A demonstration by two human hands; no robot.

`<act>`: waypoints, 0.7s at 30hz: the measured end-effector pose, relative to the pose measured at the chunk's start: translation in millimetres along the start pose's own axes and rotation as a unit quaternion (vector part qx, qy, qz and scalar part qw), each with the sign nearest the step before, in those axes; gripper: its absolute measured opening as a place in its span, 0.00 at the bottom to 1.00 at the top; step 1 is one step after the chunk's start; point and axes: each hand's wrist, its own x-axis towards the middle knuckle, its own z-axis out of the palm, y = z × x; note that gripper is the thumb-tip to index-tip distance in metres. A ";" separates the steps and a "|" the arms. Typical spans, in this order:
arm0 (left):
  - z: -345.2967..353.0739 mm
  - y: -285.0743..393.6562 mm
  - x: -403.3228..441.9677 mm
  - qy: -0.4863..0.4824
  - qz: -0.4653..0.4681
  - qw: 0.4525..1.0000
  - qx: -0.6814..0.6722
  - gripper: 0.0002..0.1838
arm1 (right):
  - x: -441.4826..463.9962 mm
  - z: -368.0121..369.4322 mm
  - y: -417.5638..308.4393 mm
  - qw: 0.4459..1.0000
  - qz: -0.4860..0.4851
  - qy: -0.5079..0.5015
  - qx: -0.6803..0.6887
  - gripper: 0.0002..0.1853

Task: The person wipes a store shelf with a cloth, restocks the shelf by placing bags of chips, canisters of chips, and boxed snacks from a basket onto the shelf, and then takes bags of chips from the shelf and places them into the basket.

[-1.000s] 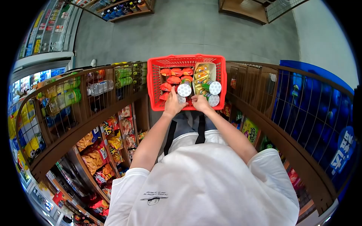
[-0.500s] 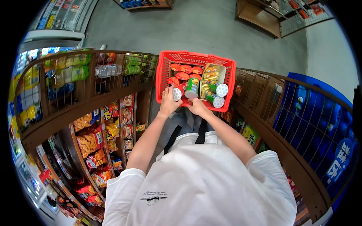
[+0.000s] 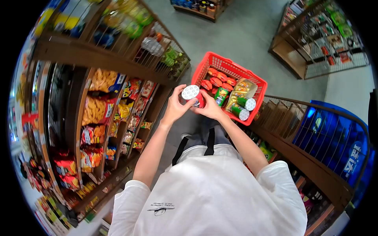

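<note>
A red chip canister (image 3: 201, 100) with a white dotted lid is tilted toward me, raised at the near left corner of the red shopping basket (image 3: 258, 114). My left hand (image 3: 176, 104) is closed round its left side, the thumb on its front. My right hand (image 3: 211, 107) grips it from the right. Within the basket lie several red snack packs (image 3: 216, 82), a green canister (image 3: 221, 95), and a carton of yellow packs (image 3: 241, 88). Two more green canisters with white lids, one being the nearer canister (image 3: 241, 113), lie at its right end.
Snack shelves (image 3: 96, 118) with chip bags run along my left, below a wire rack of bottles (image 3: 153, 45). At my right is a brown wire rack (image 3: 281, 114) beside a blue display (image 3: 334, 137). Another shelf unit (image 3: 291, 59) stands at the far right.
The red canister has come up out of the basket, and my right hand has joined my left on it. My view has turned, so the basket sits farther right and angled.
</note>
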 end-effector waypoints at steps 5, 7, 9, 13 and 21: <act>-56.8 -22.3 -56.2 0.058 0.023 0.985 -0.162 0.28 | -0.5 61.8 -24.7 0.984 0.032 -0.104 0.138 0.35; -70.1 -25.1 -86.7 0.081 0.042 0.977 -0.193 0.26 | -3.9 87.6 -34.5 0.982 0.038 -0.140 0.119 0.34; -90.6 -37.6 -119.9 0.106 0.032 0.979 -0.168 0.24 | -6.3 113.2 -47.6 0.978 0.029 -0.184 0.090 0.33; -133.7 -39.0 -192.2 0.153 0.051 0.964 -0.214 0.24 | -7.8 176.2 -69.1 0.956 0.030 -0.278 0.092 0.33; -207.8 -27.0 -309.1 0.277 0.051 0.943 -0.176 0.25 | -9.7 284.5 -164.7 0.894 -0.113 -0.429 -0.067 0.28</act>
